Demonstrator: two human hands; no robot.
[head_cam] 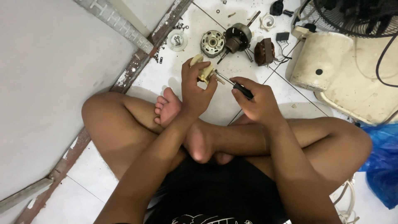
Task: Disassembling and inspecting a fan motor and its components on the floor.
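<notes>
Hands point(195, 89) point(257, 101) work a screwdriver point(232, 84) into a cream part point(204, 71) above open tile.

Motor parts point(236, 38), cream fan base point(327, 62), blue bag point(383, 161)

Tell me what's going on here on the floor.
A person sits cross-legged on white tiles. The left hand holds a small cream plastic part, and the right hand works a black-handled screwdriver into it. Ahead lie a dismantled motor, a round metal end cover, a copper winding and loose screws. A cream fan base sits to the right.
</notes>
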